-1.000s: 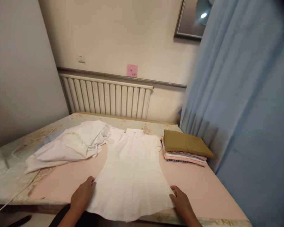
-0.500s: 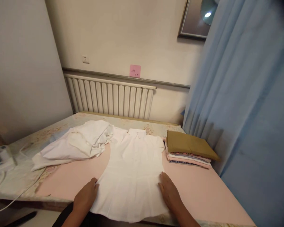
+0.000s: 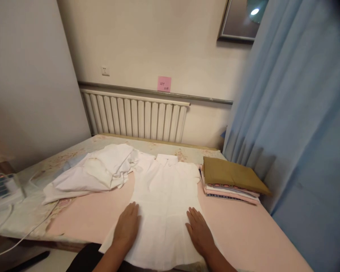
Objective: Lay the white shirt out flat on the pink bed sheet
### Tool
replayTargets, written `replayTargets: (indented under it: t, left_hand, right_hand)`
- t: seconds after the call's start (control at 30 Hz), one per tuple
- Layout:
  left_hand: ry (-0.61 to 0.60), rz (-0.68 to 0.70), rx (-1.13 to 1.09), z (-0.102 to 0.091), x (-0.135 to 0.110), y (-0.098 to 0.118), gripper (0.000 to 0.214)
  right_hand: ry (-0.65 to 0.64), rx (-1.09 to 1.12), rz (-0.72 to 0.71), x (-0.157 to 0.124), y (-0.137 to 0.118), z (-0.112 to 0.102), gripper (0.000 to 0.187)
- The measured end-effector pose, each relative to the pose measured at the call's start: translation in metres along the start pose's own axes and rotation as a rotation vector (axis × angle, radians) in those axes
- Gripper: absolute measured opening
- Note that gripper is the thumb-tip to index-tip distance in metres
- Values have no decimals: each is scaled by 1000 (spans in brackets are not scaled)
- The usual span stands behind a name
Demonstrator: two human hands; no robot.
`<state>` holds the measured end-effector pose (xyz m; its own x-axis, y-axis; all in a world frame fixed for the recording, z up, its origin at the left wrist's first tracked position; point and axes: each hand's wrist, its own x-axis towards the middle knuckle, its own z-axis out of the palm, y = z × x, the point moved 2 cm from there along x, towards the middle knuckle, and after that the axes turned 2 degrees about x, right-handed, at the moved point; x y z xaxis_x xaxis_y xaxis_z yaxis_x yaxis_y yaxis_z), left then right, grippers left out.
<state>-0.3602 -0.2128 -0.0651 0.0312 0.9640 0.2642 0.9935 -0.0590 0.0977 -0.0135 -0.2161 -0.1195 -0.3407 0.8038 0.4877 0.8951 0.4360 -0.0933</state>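
Note:
A white shirt lies spread out on a pink cloth, its collar at the far end and its flared hem at the table's near edge. My left hand rests flat on the shirt's left side, fingers stretched forward. On the right side of the shirt lies my right hand, palm down with the thumb apart from the fingers. Neither hand grips the fabric. Beyond my left hand, a loose heap of white clothes touches the shirt's left sleeve.
Folded clothes with a mustard-coloured piece on top are stacked at the right. A blue curtain hangs beside them. At the left are a white power strip and a cable. A radiator stands behind the table.
My left hand has moved inward from the shirt's left edge onto the fabric. My right hand stays on the right side, now flatter. The view has shifted slightly.

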Motion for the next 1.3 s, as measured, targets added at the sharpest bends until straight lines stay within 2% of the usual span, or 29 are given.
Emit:
replayTargets:
  t: [0.07, 0.13, 0.23, 0.37, 0.53, 0.7, 0.9, 1.3]
  left_hand:
    - [38, 131, -75, 16, 6, 29, 49]
    - [15, 235, -104, 31, 10, 51, 52]
    - [-57, 292, -93, 47, 13, 66, 53]
    - [-74, 277, -60, 51, 19, 54, 55]
    - [-59, 234, -30, 46, 24, 31, 55]
    - [-54, 167, -12, 41, 25, 18, 55]
    - [2, 133, 13, 41, 25, 2, 54]
    - [70, 131, 22, 39, 24, 3, 53]
  right_hand:
    - [-7, 2, 8, 1, -1, -1, 42]
    - [-18, -5, 8, 1, -1, -2, 42]
    - [-19, -8, 6, 2, -1, -2, 42]
    - [2, 15, 14, 2, -1, -2, 42]
    - [0, 14, 16, 1, -2, -3, 42]
    - [-4, 5, 12, 1, -2, -3, 43]
    - [7, -5, 5, 1, -2, -4, 42]
    - [1, 12, 21, 2, -3, -5, 41]
